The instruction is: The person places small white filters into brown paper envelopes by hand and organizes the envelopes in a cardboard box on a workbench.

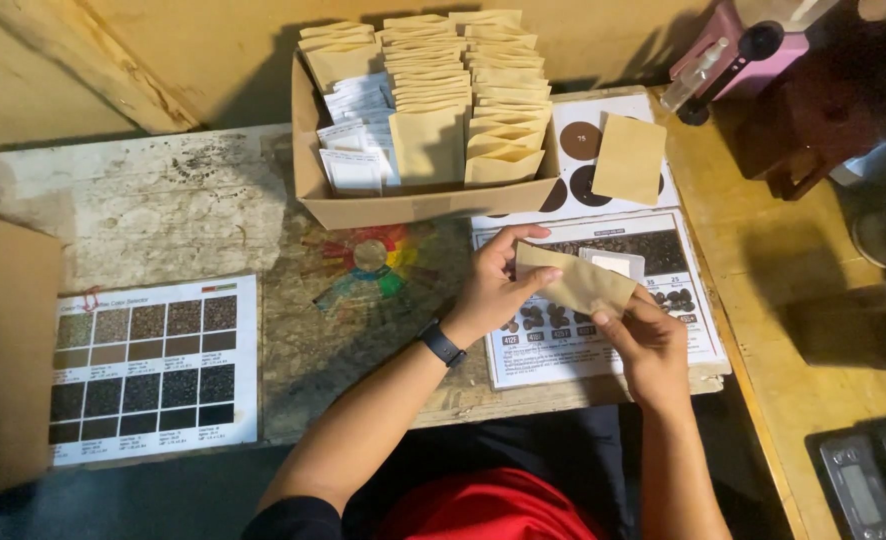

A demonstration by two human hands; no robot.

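Both hands on one brown paper packet [575, 282] — left hand [491, 287] pinching its top edge, right hand [647, 340] gripping the lower end. Box [413, 205] on worktop [163, 215] already packed with packets.

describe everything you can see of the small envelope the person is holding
The small envelope is tan kraft paper, flat and slightly creased, tilted with its left end higher. The left hand pinches its left end between thumb and fingers; the right hand grips its lower right corner. It hangs above a printed chart on the table, partly covering a small white packet behind it.
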